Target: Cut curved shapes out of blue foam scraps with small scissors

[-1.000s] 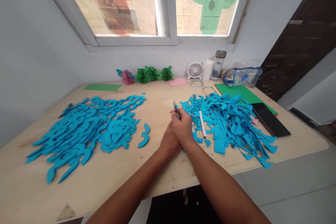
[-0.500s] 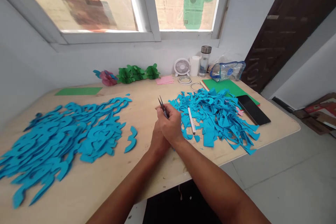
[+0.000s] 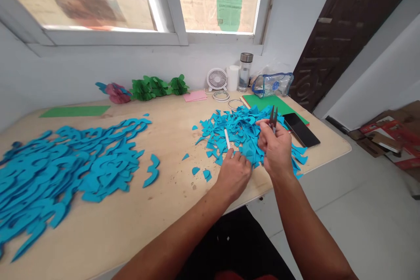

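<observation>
My right hand is closed around a pair of scissors, their dark blades pointing up and slightly apart above a heap of blue paper scraps. To its left, my left hand rests low at the heap's near edge with its fingers curled down. Those fingers cover the lower end of a white pen lying on the scraps; whether they grip the pen or paper is hidden. Many wavy blue paper cutouts lie in layers on the left of the table. One scalloped blue cutout lies apart from them.
Along the wall stand paper flowers, a small white fan, a glass bottle and a clear pouch. A black phone and green paper lie right of the heap. A green strip lies back left.
My hands, together mid-table before, have parted and moved right to the scraps. The right carries the scissors; the left has come down by the pen. The view has shifted right.
</observation>
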Demonstrator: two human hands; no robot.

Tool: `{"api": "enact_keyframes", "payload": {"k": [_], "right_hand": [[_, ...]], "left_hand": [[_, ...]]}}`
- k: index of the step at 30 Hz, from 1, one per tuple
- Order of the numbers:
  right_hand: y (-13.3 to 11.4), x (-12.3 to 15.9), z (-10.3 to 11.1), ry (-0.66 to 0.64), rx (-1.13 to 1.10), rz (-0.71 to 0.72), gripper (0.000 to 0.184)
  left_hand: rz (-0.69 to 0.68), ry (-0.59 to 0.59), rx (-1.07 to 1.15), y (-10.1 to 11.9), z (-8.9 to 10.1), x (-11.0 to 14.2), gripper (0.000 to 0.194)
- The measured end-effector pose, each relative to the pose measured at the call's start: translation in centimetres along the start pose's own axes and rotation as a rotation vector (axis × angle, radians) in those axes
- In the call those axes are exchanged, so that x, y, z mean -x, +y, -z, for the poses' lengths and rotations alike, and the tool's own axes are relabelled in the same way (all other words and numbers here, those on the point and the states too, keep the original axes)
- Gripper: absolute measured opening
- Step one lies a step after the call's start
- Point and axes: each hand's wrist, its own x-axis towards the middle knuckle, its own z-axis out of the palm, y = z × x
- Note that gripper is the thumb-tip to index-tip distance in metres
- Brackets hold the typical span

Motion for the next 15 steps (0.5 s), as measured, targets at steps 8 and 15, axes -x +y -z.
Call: {"api": "enact_keyframes", "payload": {"k": [8, 15], "right_hand": [[1.2, -0.3, 3.2, 0.054, 0.036, -0.063, 0.022], [3.4, -0.7, 1.8, -0.013, 0.136, -0.123, 0.028]], "left_hand": [[0.557, 0.173, 0.372, -3.9, 3.4, -0.3, 0.022], [0.807, 0.351, 0.999, -7.1, 5.2, 0.6, 0.014]]}}
